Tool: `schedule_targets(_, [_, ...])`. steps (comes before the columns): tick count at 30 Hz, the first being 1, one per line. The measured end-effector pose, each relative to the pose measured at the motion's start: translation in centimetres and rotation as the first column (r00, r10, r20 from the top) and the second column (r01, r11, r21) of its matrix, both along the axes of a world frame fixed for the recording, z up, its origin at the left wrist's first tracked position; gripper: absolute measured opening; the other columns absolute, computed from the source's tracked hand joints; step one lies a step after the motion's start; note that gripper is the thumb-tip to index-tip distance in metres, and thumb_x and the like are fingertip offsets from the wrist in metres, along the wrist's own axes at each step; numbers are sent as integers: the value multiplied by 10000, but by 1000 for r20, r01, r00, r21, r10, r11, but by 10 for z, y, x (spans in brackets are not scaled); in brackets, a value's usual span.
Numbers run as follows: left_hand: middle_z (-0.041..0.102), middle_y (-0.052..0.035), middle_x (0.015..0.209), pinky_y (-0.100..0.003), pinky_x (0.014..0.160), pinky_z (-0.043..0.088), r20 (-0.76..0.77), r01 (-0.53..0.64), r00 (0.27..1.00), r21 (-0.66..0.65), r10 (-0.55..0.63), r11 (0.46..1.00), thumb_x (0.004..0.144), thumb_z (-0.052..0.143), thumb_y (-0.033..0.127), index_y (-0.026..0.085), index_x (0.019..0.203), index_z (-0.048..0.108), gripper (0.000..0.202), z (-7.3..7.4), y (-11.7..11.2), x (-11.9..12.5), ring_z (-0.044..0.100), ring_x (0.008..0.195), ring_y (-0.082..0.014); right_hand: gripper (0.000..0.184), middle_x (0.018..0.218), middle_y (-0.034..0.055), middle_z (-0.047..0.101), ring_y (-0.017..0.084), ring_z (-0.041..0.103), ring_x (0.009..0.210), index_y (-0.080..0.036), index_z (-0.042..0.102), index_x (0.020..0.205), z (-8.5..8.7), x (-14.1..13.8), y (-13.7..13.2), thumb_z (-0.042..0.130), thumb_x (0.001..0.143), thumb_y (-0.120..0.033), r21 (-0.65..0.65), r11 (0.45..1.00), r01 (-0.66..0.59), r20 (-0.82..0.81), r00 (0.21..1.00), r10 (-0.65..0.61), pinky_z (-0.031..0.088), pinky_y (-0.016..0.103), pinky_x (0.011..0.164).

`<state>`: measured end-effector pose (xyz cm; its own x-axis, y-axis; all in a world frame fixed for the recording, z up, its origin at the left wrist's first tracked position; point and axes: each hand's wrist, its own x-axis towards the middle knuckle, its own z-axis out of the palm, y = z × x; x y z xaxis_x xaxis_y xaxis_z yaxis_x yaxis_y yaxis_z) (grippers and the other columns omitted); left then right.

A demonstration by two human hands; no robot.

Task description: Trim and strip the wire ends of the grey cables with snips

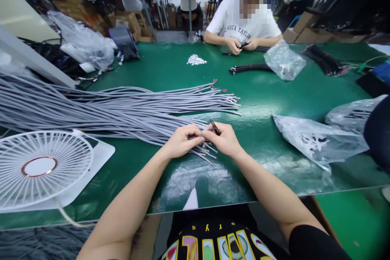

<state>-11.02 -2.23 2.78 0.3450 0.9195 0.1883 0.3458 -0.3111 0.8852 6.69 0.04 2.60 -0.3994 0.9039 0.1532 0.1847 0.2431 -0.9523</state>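
Note:
Long grey cables (128, 120) fan across the table from the left, their cut ends lying in front of me. Over the nearer ends, my left hand (182, 141) pinches what looks like one grey cable close to its tip. My right hand (224, 139) meets it there, thumb and fingers closed, with a small dark pointed hand tool (215, 127) held in it; its exact kind is not clear. The fingertips of both hands touch or nearly touch, so the cable tip between them is mostly hidden.
A white fan (45, 166) stands at the left. Clear plastic bags (323, 140) of small parts lie right. Across the green table (170, 65), a person (243, 28) handles black cables near a pile of small white pieces (196, 60) and a black cable bundle (251, 68).

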Motion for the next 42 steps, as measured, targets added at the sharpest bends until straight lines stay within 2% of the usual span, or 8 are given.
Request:
schedule_targets(11, [621, -32, 728, -241, 643, 420, 114, -140, 984, -1, 139, 990, 803, 627, 347, 144, 740, 640, 213, -5, 2, 0, 544, 683, -133, 263, 605, -34, 475, 83, 400, 573, -164, 522, 662, -1, 8, 3, 527, 864, -332, 253, 957, -144, 193, 976, 96, 298, 213, 568])
schedule_targets(16, [578, -8, 667, -230, 617, 411, 330, -190, 918, -126, 222, 974, 754, 693, 388, 144, 683, 612, 266, -13, 7, -3, 505, 628, -111, 240, 620, -28, 493, 83, 404, 566, -173, 512, 676, -5, 5, 2, 519, 869, -315, 324, 936, -135, 191, 979, 75, 307, 209, 571])
schedule_targets(19, [579, -10, 672, -239, 650, 422, 309, -158, 928, -179, 209, 971, 745, 707, 391, 138, 682, 620, 275, -12, 9, -5, 515, 650, -116, 236, 618, -29, 510, 88, 408, 566, -176, 542, 705, 1, 8, 2, 536, 870, -345, 287, 951, -115, 247, 968, 43, 307, 211, 561])
schedule_targets(23, [571, -10, 670, -247, 655, 433, 289, -114, 941, -223, 178, 968, 735, 708, 432, 132, 698, 617, 316, -10, 10, -6, 514, 648, -117, 267, 658, -21, 585, 103, 468, 566, -186, 621, 913, 17, 17, -1, 523, 890, -433, 251, 966, -69, 360, 932, -27, 330, 218, 560])
schedule_targets(26, [570, -5, 690, -242, 650, 443, 338, -96, 922, -268, 187, 959, 724, 714, 449, 130, 734, 608, 336, -12, 10, -6, 517, 640, -108, 314, 907, 34, 692, 142, 601, 752, -213, 627, 1124, 25, 21, -8, 458, 937, -401, 350, 932, -92, 406, 912, -63, 405, 236, 671])
schedule_targets(28, [572, -2, 702, -237, 649, 448, 366, -94, 908, -292, 202, 952, 712, 726, 443, 131, 740, 599, 338, -14, 11, -6, 519, 639, -103, 347, 976, 47, 702, 163, 629, 822, -242, 615, 1211, 26, 21, -12, 486, 929, -399, 421, 900, -109, 458, 883, -107, 423, 244, 706])
schedule_targets(33, [556, 5, 696, -234, 639, 450, 380, -108, 898, -296, 221, 949, 714, 727, 441, 133, 730, 585, 340, -15, 12, -4, 503, 630, -96, 375, 893, 48, 708, 159, 629, 693, -294, 605, 1261, 23, 17, -21, 511, 918, -413, 475, 858, -197, 652, 733, -193, 361, 251, 570])
schedule_targets(42, [529, -2, 718, -235, 609, 424, 333, -151, 918, -210, 216, 966, 752, 687, 449, 139, 732, 572, 331, -19, 10, 1, 477, 620, -98, 376, 887, 68, 709, 182, 640, 669, -285, 596, 1259, 27, 9, -26, 459, 938, -424, 382, 908, -173, 807, 541, -236, 279, 274, 527])
